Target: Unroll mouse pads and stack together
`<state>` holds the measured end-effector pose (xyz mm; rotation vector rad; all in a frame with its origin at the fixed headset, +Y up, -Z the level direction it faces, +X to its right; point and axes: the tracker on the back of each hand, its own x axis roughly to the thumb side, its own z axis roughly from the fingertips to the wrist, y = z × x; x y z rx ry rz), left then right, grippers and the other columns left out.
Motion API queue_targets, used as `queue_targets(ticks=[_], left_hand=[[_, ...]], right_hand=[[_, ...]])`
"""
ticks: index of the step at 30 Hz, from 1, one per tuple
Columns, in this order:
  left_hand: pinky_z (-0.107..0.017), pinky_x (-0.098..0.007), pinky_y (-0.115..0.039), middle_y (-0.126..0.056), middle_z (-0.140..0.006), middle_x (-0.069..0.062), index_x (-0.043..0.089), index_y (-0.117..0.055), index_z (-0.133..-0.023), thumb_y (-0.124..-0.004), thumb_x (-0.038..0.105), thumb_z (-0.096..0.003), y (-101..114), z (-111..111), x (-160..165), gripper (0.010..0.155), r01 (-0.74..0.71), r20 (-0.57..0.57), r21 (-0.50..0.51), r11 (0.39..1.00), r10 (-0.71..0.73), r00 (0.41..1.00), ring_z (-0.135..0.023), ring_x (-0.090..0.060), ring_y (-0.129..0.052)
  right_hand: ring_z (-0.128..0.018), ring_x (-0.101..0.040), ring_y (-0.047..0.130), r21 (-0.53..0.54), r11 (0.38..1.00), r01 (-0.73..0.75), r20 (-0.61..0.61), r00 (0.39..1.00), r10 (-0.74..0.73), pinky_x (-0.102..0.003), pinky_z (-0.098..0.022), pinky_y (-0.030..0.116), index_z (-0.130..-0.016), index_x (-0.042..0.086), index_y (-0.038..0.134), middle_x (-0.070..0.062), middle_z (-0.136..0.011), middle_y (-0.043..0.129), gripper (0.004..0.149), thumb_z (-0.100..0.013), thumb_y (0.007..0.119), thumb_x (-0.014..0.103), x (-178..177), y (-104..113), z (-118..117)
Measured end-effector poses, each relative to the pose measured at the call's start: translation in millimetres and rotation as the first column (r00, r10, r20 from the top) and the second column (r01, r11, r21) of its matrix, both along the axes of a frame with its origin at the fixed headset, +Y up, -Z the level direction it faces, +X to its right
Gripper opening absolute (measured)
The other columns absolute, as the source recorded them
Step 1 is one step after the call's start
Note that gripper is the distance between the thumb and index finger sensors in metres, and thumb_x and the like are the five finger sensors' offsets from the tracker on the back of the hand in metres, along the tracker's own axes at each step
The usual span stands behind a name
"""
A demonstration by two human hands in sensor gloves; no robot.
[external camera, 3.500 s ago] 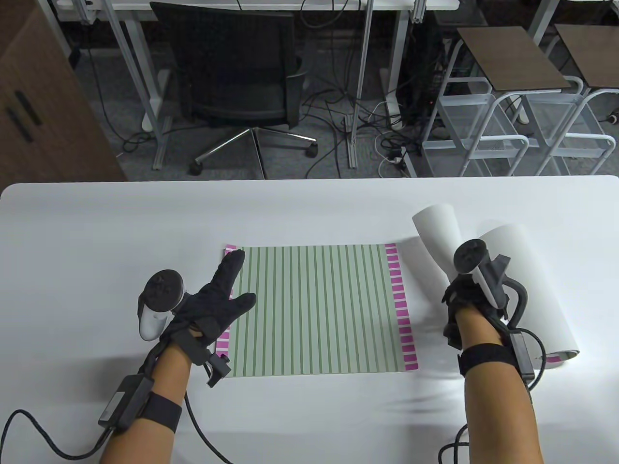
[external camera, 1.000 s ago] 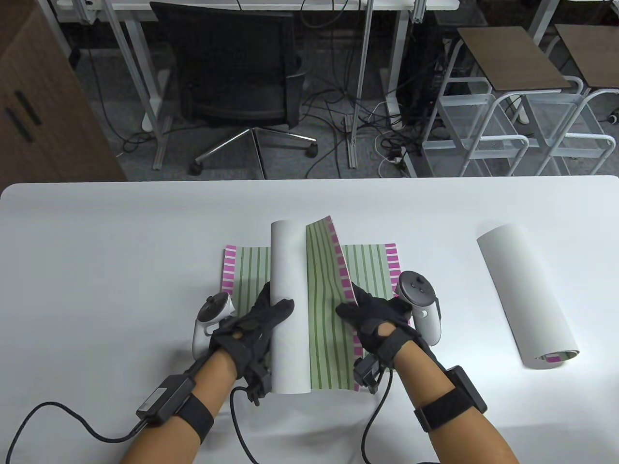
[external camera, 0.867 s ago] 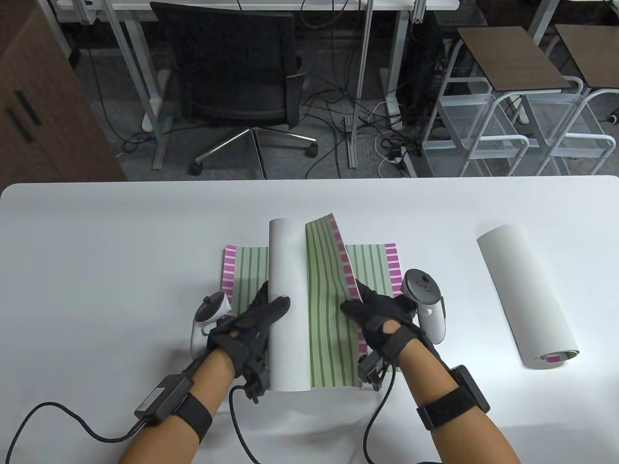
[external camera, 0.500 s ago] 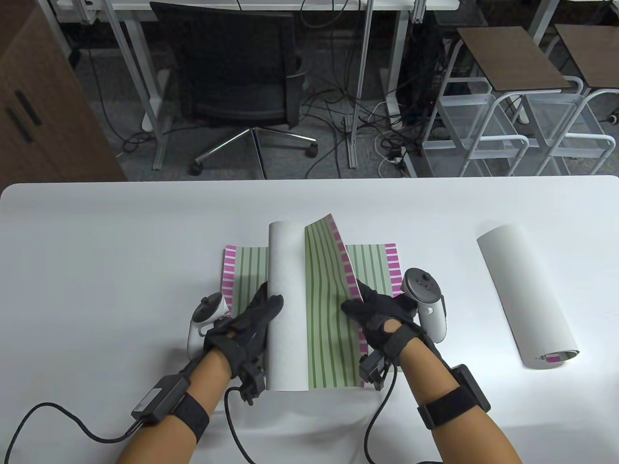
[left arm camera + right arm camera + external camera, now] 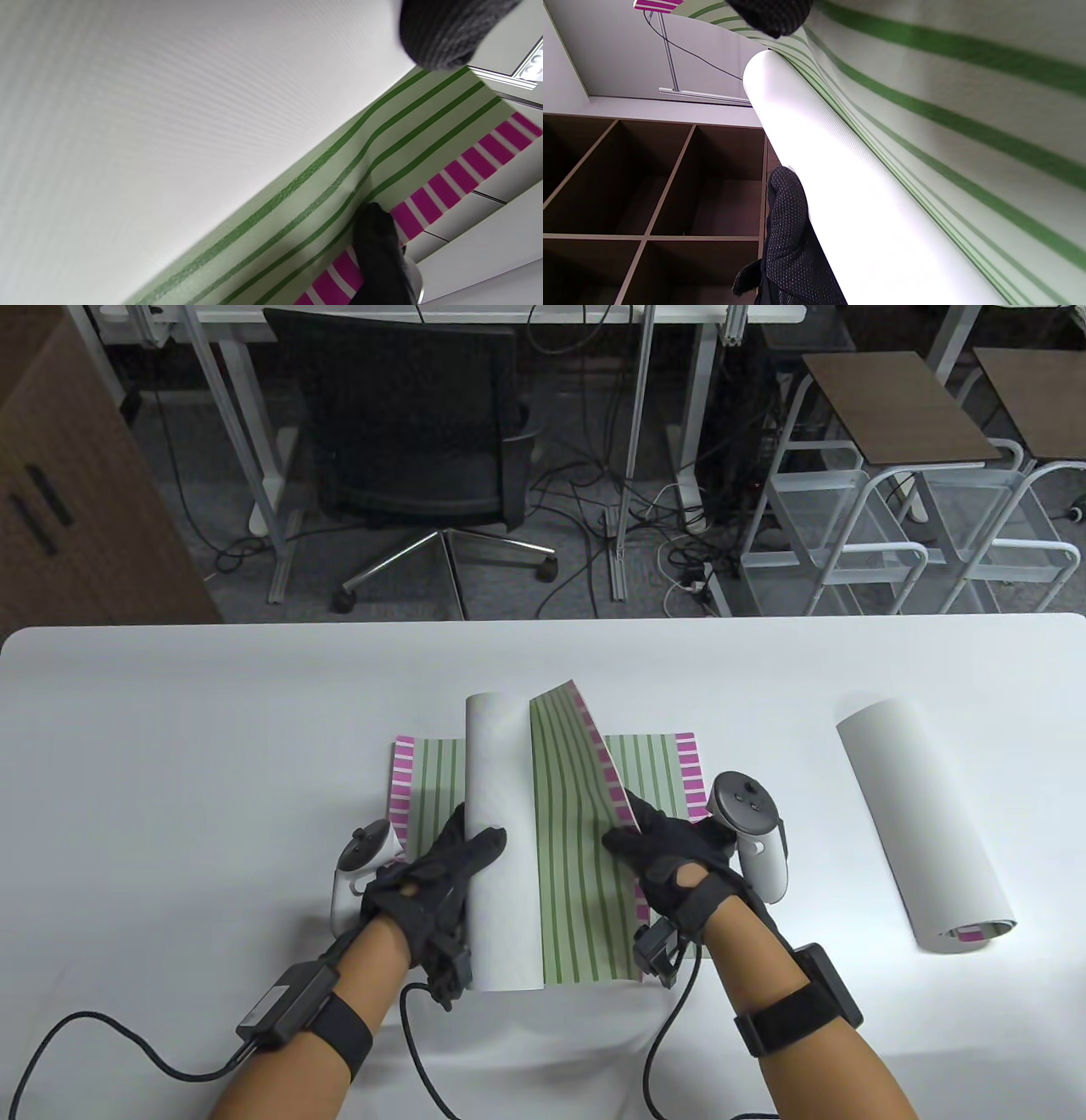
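A green-striped mouse pad with pink ends (image 5: 657,768) lies flat on the white table (image 5: 212,746). A second pad lies on top of it, partly unrolled. Its white rolled part (image 5: 496,814) is on the left and its striped sheet (image 5: 573,848) spreads to the right. My left hand (image 5: 471,844) grips the roll near its front end. My right hand (image 5: 624,824) pinches the sheet's pink free edge, which is lifted off the flat pad. The left wrist view shows the roll (image 5: 169,106) close up, the right wrist view the roll (image 5: 861,212) and the sheet (image 5: 967,106). A third pad (image 5: 925,831) lies rolled at the right.
The table's far edge runs across the middle of the table view. Beyond it stand a black office chair (image 5: 407,432), desk legs, floor cables and white stools (image 5: 899,415). A brown shelf unit (image 5: 649,190) shows in the right wrist view.
Since 3.5 s ago a roll from the right came onto the flat pad. Over the last second the roll shifted slightly left and my right hand slightly right, widening the striped sheet.
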<state>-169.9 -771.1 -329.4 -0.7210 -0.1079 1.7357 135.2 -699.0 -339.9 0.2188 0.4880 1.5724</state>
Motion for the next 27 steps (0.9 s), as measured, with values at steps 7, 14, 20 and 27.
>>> queue_targets(ticks=[7,14,20,27], left_hand=[[-0.066,-0.058,-0.067,-0.040,-0.113,-0.011,0.032,-0.012,-0.111,-0.068,0.057,-0.0576,2,-2,-13,0.082,-0.010,-0.027,0.023,1.000,0.011,1.000,-0.102,-0.039,-0.070],[-0.069,-0.060,-0.062,-0.018,-0.115,-0.011,0.030,0.003,-0.107,-0.073,0.071,-0.0540,-1,0,-7,0.101,0.010,0.051,0.025,1.000,-0.011,0.999,-0.107,-0.039,-0.058],[-0.068,-0.057,-0.066,-0.029,-0.113,-0.008,0.030,-0.003,-0.108,-0.081,0.061,-0.0531,-2,-1,-8,0.100,0.037,0.009,0.004,0.999,-0.037,0.999,-0.103,-0.035,-0.066],[-0.066,-0.053,-0.070,-0.041,-0.111,-0.008,0.030,-0.009,-0.110,-0.078,0.056,-0.0553,0,-4,-18,0.092,0.014,-0.059,0.005,1.000,-0.013,0.998,-0.098,-0.034,-0.075]], right_hand=[[-0.059,-0.043,0.096,-0.005,1.000,0.028,0.009,1.000,-0.028,-0.045,-0.037,0.087,-0.101,0.022,0.049,-0.019,-0.089,0.067,0.061,-0.046,0.074,0.017,5,2,-2],[-0.059,-0.044,0.096,0.016,1.000,0.026,-0.020,0.999,-0.026,-0.045,-0.037,0.087,-0.101,0.020,0.045,-0.020,-0.090,0.066,0.062,-0.046,0.074,0.017,-5,9,3],[-0.059,-0.044,0.096,0.030,1.000,0.006,-0.022,1.000,-0.006,-0.045,-0.037,0.087,-0.101,0.021,0.047,-0.020,-0.090,0.066,0.061,-0.046,0.074,0.017,-2,9,0],[-0.057,-0.043,0.097,0.025,0.999,0.034,0.006,0.999,-0.034,-0.045,-0.036,0.087,-0.101,0.021,0.049,-0.019,-0.089,0.068,0.060,-0.046,0.074,0.016,12,10,-6]])
